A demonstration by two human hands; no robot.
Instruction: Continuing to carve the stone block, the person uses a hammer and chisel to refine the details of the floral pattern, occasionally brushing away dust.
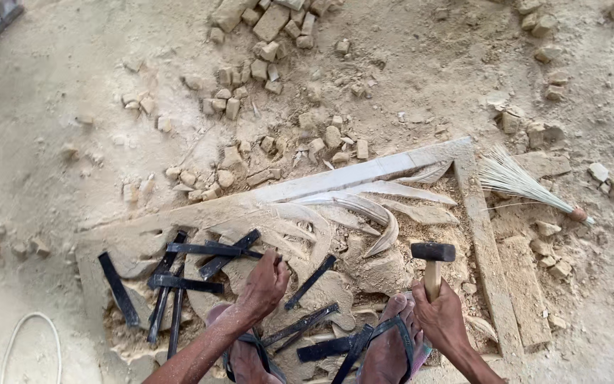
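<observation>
A carved stone slab (364, 178) lies on the dusty ground, with leaf shapes cut in its upper part. Several flat dark chisels (179, 283) lie scattered over its lower left. My left hand (264, 284) reaches down onto the slab among the chisels, fingers curled at one dark chisel (230, 254). My right hand (440, 314) grips the wooden handle of a hammer (433, 252) with a dark head, held upright. My feet in sandals (386, 348) rest on the slab.
Stone chips and blocks (264, 28) litter the ground above the slab. A small straw brush (520, 181) lies at the slab's right corner. A pale cord (33, 334) curves at the lower left. A flat stone strip (524, 288) lies right of the slab.
</observation>
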